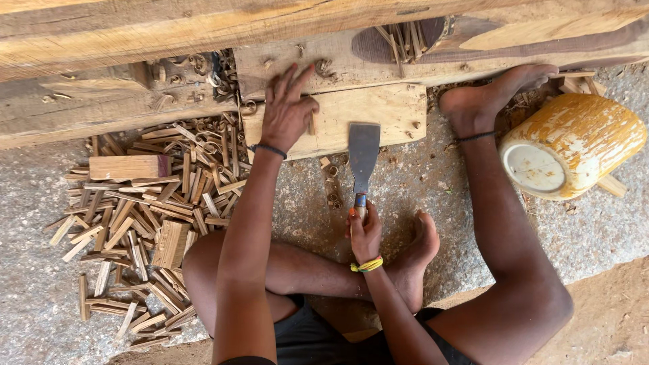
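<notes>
From my remote seat I read the frame from its left edge: a broad heap of split wood slivers (pixel 145 223) lies on the stone floor (pixel 40 297) at centre left, with a short reddish-ended block (pixel 128 167) on top of it and curled shavings (pixel 203 71) gathered above, against the heavy timber beam (pixel 135 27) that runs along the top. I judge that heap to be the finished share of the work, and it looks sizeable. Moving right, my left hand (pixel 287 111) is spread flat, fingers open, pressing on a pale flat board (pixel 378 115) in the upper middle; a thin wood piece stands just beside its thumb, though I cannot tell whether the thumb pins it. The board looks mostly whole, so I reckon much splitting is left. Next, my right hand (pixel 365 233) at centre is closed around the handle of a wide-bladed chisel (pixel 364 155), whose blade points up and rests on the board's lower edge. At far right a worn yellow drum (pixel 571 145) lies tipped on its side.
</notes>
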